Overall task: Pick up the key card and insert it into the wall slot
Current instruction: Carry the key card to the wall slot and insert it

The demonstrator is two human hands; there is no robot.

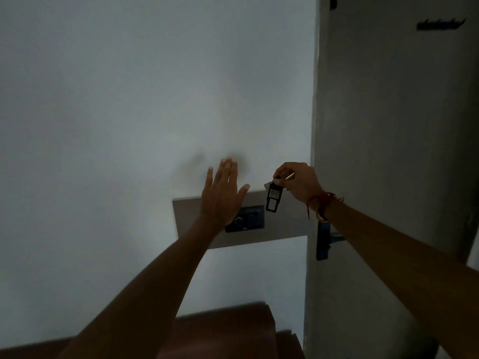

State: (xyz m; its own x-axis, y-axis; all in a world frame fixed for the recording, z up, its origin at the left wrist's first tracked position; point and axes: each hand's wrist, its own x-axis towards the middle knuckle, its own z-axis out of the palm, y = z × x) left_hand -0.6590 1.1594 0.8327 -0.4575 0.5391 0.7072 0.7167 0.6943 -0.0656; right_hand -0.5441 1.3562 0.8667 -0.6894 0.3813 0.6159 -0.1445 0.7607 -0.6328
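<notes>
Nearest, the right hand (pixel 298 182) pinches the top of a small black rectangular key card tag (pixel 273 198), which hangs just in front of the grey wall panel (pixel 189 216). It looks light and stiff, best gripped at its upper end. Beyond, the left hand (pixel 223 193) lies flat, fingers spread, empty, over the dark switch plate (pixel 251 220).

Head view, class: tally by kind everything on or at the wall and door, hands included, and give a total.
Hands: 2, left open, right pinching the key tag
Key tags: 1
Switch panels: 1
Backing plates: 1
Door handles: 1
Hook racks: 1
Wrist threads: 1
Total: 8
</notes>
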